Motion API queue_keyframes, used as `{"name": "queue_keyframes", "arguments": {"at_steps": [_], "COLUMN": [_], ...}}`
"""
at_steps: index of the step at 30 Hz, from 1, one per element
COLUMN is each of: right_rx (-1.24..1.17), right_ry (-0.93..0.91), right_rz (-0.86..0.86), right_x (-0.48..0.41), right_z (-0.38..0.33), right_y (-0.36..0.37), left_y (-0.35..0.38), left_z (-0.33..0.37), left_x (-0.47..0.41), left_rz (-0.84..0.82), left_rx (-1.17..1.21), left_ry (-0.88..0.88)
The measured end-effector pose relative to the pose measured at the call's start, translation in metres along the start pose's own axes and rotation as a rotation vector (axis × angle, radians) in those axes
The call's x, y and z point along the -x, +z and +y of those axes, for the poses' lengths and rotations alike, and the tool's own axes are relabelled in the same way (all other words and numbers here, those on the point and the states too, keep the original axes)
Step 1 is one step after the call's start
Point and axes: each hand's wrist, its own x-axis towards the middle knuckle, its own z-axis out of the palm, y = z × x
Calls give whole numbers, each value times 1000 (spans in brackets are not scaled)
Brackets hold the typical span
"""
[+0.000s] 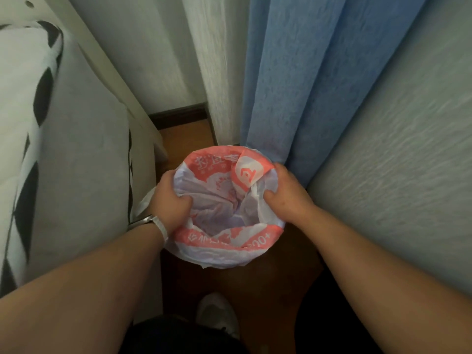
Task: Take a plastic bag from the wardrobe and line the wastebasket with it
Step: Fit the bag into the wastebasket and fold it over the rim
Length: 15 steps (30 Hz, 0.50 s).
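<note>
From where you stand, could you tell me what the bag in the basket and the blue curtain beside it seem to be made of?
The bag looks like thin, slightly glossy plastic film: it crinkles, is translucent white, and carries red print. The blue curtain looks like matte woven fabric, hanging in soft vertical folds with a fine grainy texture; the exact fibre cannot be told.

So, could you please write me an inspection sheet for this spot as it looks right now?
Surface: brown wooden floor, bare where it shows.
Job's things: bag, white with red print, open, its top folded out over a round rim; the wastebasket itself is hidden under it.
Clutter: pale shoe on the floor near the bottom edge.
Grippers: left hand and right hand each grip the bag's edge on opposite sides, thumbs inside; watch on the left wrist.
Cables: nothing seen.
Surroundings: bed at the left, blue curtain and white curtain behind, wall at the right.
</note>
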Motion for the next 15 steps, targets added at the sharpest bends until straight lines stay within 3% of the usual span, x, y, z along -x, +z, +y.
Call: {"name": "queue_keyframes", "arguments": {"at_steps": [3,5,7,11,15], "right_rx": [136,272,357,437,430], "right_ry": [-68,-230,-389,-509,-475], "right_rz": [47,81,10,-250,-293], "right_x": [14,28,42,63,68], "right_z": [-5,-15,-24,-27,-23], "right_y": [-11,-19,-23,-19,-21], "left_y": [-3,-4,-3,4,6], "left_z": [16,31,43,58,63], "left_x": [7,17,28,52,66], "left_rz": [23,-9,-174,-645,-798], "left_rx": [-297,-512,-614,-835,-946], "left_ry": [176,354,496,508,462]}}
